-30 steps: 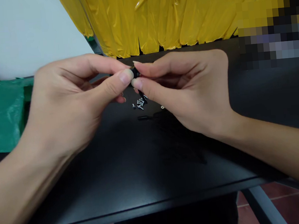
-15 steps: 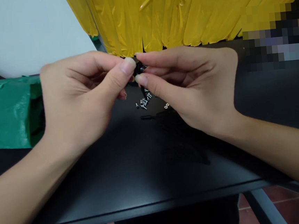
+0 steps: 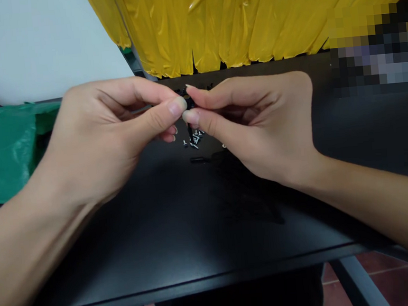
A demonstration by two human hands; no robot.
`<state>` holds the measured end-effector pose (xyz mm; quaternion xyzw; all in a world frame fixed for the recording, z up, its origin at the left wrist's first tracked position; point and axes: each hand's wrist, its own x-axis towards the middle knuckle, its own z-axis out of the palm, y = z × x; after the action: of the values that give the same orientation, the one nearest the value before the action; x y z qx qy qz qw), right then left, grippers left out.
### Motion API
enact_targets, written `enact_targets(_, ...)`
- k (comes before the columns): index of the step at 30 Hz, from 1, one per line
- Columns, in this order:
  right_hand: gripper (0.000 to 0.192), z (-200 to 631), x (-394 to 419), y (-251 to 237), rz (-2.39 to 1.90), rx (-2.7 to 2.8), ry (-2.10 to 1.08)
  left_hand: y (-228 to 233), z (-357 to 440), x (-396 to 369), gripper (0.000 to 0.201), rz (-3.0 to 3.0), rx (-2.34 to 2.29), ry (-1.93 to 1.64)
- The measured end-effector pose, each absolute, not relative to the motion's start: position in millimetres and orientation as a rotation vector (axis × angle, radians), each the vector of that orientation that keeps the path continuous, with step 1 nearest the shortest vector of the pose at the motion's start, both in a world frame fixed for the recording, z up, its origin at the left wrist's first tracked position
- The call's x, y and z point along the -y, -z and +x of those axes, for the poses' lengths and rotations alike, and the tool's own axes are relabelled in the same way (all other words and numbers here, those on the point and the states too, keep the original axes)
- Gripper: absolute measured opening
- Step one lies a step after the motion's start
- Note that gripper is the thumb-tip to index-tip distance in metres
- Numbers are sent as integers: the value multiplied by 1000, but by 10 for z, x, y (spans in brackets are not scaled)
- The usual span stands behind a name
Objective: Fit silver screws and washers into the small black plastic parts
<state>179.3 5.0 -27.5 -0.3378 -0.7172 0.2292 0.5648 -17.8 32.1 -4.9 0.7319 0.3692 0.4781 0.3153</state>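
The left hand (image 3: 106, 137) and right hand (image 3: 258, 124) meet fingertip to fingertip above the black counter (image 3: 182, 231), each pinched on one small black part (image 3: 187, 102) — it sits between the thumbs, equally near both, its long axis too hidden to tell. Loose screws (image 3: 193, 140) lie just below, beyond the fingertips.

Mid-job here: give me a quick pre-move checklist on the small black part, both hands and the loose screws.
1. Small black part pinched between both hands: ok.
2. Left hand thumb and forefinger closed on it: ok.
3. Right hand thumb and forefinger closed on it: ok.
4. Loose screws lying together on the black table, away from its edge: ok.
5. Part's alignment between the fingertips: cannot tell, mostly hidden.
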Motion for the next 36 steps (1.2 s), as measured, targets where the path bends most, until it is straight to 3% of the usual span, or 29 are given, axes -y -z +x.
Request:
enact_targets(13, 13, 1751, -63, 224, -716, 1546, -616, 28, -105, -283, 12, 1656, -832, -1265)
enact_targets(19, 13, 1733, -64, 241, -691, 1565, -654, 33, -101, -242, 18, 2100, -1086, -1397)
enact_targets(26, 12, 1734, -55, 242, -702, 1540, -636, 22, -76, -152, 18, 2099, -1275, -1501)
enact_targets(36, 5, 1787, -34, 226, -781, 1665, -546, 38, -175, -283, 7, 1917, -874, -1327)
